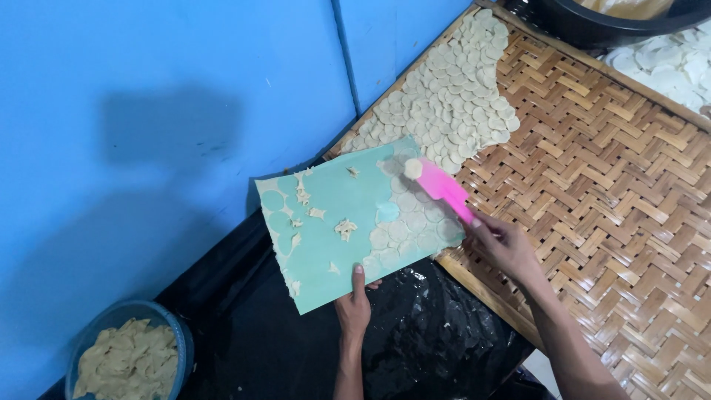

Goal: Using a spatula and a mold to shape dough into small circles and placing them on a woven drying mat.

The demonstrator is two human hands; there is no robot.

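Observation:
My left hand (354, 305) grips the near edge of a light green board (333, 200), thumb on top. Thin round dough discs (404, 228) and torn dough scraps (345, 228) lie on the board. My right hand (503, 241) holds a pink scraper (443, 189) by its handle. The scraper's tip carries one dough disc (412, 168) over the board's far right corner. Beyond it, many pale discs (444, 96) lie packed together on a woven bamboo tray (615, 192).
A blue basin (129, 359) with dough scraps stands at the lower left. Black plastic sheeting (429, 333) lies under the board. A blue wall (148, 111) fills the left. A black tub (615, 18) and more discs (666, 67) sit at the top right.

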